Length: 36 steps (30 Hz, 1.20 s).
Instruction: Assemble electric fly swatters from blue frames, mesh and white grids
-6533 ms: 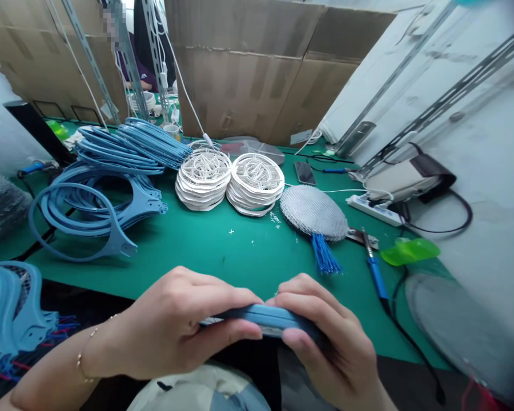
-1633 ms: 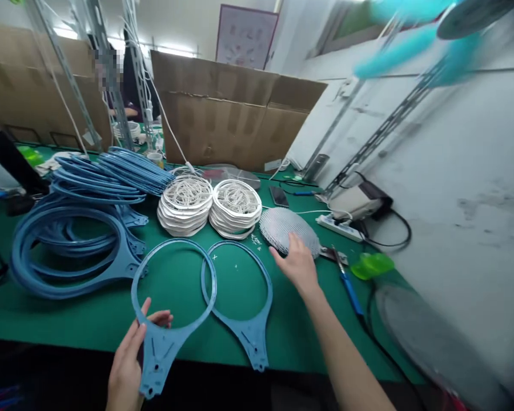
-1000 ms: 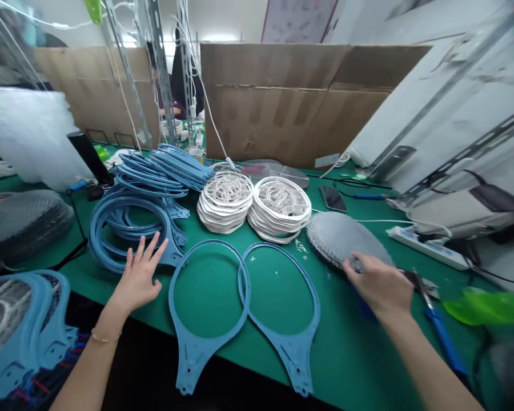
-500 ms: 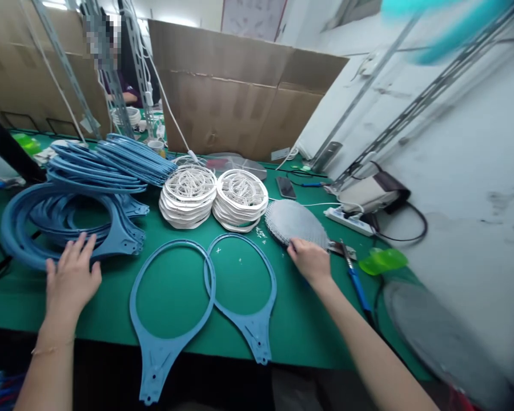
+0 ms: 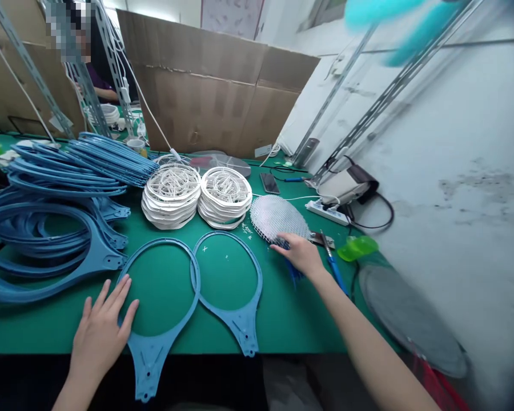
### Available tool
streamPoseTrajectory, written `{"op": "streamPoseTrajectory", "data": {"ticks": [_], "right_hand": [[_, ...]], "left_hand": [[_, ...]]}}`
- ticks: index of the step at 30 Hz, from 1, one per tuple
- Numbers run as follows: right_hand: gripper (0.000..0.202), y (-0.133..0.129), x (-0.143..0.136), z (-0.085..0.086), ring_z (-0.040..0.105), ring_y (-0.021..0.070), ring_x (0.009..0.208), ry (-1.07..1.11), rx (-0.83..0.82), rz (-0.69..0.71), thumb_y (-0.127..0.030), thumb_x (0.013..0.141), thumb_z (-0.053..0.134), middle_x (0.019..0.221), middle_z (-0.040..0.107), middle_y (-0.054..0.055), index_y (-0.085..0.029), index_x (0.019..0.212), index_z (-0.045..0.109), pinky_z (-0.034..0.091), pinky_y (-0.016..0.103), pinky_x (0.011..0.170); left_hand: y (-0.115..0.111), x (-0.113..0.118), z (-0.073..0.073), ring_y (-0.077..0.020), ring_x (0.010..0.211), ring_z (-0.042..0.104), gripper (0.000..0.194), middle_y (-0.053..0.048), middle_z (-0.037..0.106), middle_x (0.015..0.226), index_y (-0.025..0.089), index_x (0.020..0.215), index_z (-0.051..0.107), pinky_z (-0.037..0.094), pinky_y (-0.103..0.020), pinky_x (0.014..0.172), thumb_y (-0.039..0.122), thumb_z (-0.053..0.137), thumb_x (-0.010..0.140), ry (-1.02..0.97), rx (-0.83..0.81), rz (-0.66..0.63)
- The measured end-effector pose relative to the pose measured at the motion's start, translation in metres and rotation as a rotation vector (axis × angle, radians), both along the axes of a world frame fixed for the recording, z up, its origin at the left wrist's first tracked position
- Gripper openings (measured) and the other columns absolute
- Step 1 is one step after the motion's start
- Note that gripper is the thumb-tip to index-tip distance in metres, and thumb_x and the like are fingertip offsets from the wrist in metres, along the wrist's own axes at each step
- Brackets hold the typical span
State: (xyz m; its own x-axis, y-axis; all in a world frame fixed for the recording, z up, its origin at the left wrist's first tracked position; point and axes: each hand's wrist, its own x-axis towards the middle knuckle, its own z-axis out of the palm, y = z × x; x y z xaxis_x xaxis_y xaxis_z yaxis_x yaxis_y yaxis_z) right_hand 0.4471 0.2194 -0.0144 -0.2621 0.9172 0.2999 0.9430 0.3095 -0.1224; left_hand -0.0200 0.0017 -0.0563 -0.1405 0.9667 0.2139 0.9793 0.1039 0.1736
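My left hand [image 5: 105, 328] is open with its fingers spread. Its fingertips rest at the left rim of a blue plastic racket frame [image 5: 149, 359], whose handle end overhangs the table's front edge. A second blue racket frame [image 5: 242, 325] lies to the right, overlapping the first. My right hand [image 5: 300, 254] reaches over the near edge of a stack of round metal mesh sheets [image 5: 278, 214], thumb and fingers apart. Something dark blue [image 5: 294, 275] shows on the table below that hand. Whether its fingertips touch the mesh is hard to tell.
Piles of blue racket frames [image 5: 81, 245] fill the left side. Two stacks of white rings [image 5: 171, 197] stand mid-table, near a phone [image 5: 269, 183]. At right are a blue-handled soldering iron [image 5: 334, 268], a power strip [image 5: 328, 213] and green plastic [image 5: 357, 248]. Cardboard [image 5: 214, 85] stands behind.
My left hand has moved right, from the blue frame pile to the nearest frame. My right hand's pinch at the mesh stack has loosened. The whole view has shifted to the right.
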Motion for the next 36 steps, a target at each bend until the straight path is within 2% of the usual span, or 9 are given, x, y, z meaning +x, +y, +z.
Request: {"op": "streamPoseTrajectory", "data": {"ticks": [6, 10, 13, 15, 18, 22, 29, 32, 36], "right_hand": [[0.03, 0.002, 0.008, 0.011, 0.073, 0.0223, 0.089, 0.073, -0.019, 0.009, -0.048, 0.087, 0.067, 0.104, 0.077, 0.003, -0.024, 0.102, 0.077, 0.054, 0.028, 0.071], [0.028, -0.001, 0.008, 0.02, 0.073, 0.0212, 0.086, 0.005, 0.083, 0.006, -0.042, 0.091, 0.06, 0.102, 0.078, 0.005, -0.022, 0.101, 0.077, 0.049, 0.027, 0.068], [0.029, -0.005, 0.004, 0.021, 0.072, 0.0209, 0.084, -0.12, 0.091, 0.04, -0.035, 0.094, 0.053, 0.101, 0.078, 0.007, -0.02, 0.103, 0.076, 0.045, 0.027, 0.064], [0.03, -0.007, -0.003, 0.019, 0.071, 0.0219, 0.085, -0.135, 0.079, 0.049, -0.033, 0.092, 0.054, 0.1, 0.077, 0.008, -0.018, 0.107, 0.075, 0.045, 0.028, 0.065], [0.045, -0.007, -0.014, 0.014, 0.068, 0.0271, 0.102, -0.164, 0.059, 0.088, -0.038, 0.085, 0.064, 0.115, 0.073, 0.012, -0.016, 0.124, 0.068, 0.049, 0.031, 0.077], [0.045, -0.004, -0.022, 0.008, 0.068, 0.0262, 0.101, -0.188, 0.0, 0.078, -0.041, 0.088, 0.063, 0.118, 0.072, 0.011, -0.018, 0.128, 0.066, 0.049, 0.032, 0.076], [0.033, -0.002, -0.021, 0.014, 0.069, 0.0217, 0.087, -0.152, 0.078, -0.04, -0.036, 0.097, 0.047, 0.102, 0.076, 0.009, -0.018, 0.107, 0.074, 0.036, 0.027, 0.06], [0.034, 0.0, -0.023, 0.022, 0.068, 0.0224, 0.081, -0.14, 0.122, -0.086, -0.029, 0.098, 0.044, 0.094, 0.075, 0.013, -0.014, 0.1, 0.074, 0.032, 0.029, 0.058], [0.033, 0.005, -0.025, 0.029, 0.067, 0.0243, 0.082, -0.109, 0.16, -0.122, -0.026, 0.097, 0.044, 0.089, 0.074, 0.015, -0.013, 0.094, 0.073, 0.032, 0.03, 0.059]], "left_hand": [[0.012, 0.018, 0.003, -0.0379, 0.15, 0.025, 0.065, -0.009, 0.043, 0.156, 0.01, 0.15, 0.047, 0.023, -0.064, 0.119, 0.046, 0.027, 0.1, -0.042, 0.041, 0.12], [0.013, 0.01, 0.006, -0.0425, 0.149, 0.026, 0.062, -0.012, 0.046, 0.154, 0.014, 0.154, 0.041, 0.027, -0.071, 0.114, 0.043, 0.033, 0.1, -0.037, 0.061, 0.07], [0.008, 0.024, 0.021, -0.047, 0.146, 0.028, 0.065, -0.017, 0.048, 0.152, 0.016, 0.158, 0.031, 0.03, -0.077, 0.107, 0.042, 0.04, 0.1, -0.02, 0.133, 0.046], [0.009, 0.055, 0.035, -0.0434, 0.149, 0.026, 0.069, -0.016, 0.044, 0.155, 0.02, 0.16, 0.024, 0.029, -0.073, 0.111, 0.042, 0.046, 0.099, -0.029, 0.192, -0.081], [0.017, 0.117, 0.047, -0.0335, 0.151, 0.027, 0.076, -0.008, 0.033, 0.162, 0.025, 0.16, 0.024, 0.032, -0.057, 0.118, 0.044, 0.058, 0.095, -0.093, 0.063, -0.568], [0.032, 0.166, 0.035, -0.0343, 0.144, 0.04, 0.073, -0.006, 0.043, 0.156, 0.025, 0.149, 0.047, 0.037, -0.053, 0.116, 0.047, 0.075, 0.085, -0.119, -0.191, -0.915], [0.023, 0.164, 0.018, -0.0259, 0.136, 0.052, 0.031, -0.001, 0.062, 0.14, 0.024, 0.131, 0.063, 0.036, -0.046, 0.118, 0.026, 0.054, 0.101, -0.2, -0.151, -1.136], [0.026, 0.165, 0.028, -0.0195, 0.131, 0.057, 0.03, 0.001, 0.068, 0.132, 0.024, 0.126, 0.065, 0.036, -0.039, 0.118, 0.019, 0.044, 0.105, -0.349, -0.026, -1.138], [0.046, 0.165, 0.052, -0.017, 0.133, 0.056, 0.034, -0.005, 0.069, 0.131, 0.023, 0.13, 0.063, 0.038, -0.037, 0.116, 0.018, 0.04, 0.105, -0.569, 0.231, -0.997]]}}
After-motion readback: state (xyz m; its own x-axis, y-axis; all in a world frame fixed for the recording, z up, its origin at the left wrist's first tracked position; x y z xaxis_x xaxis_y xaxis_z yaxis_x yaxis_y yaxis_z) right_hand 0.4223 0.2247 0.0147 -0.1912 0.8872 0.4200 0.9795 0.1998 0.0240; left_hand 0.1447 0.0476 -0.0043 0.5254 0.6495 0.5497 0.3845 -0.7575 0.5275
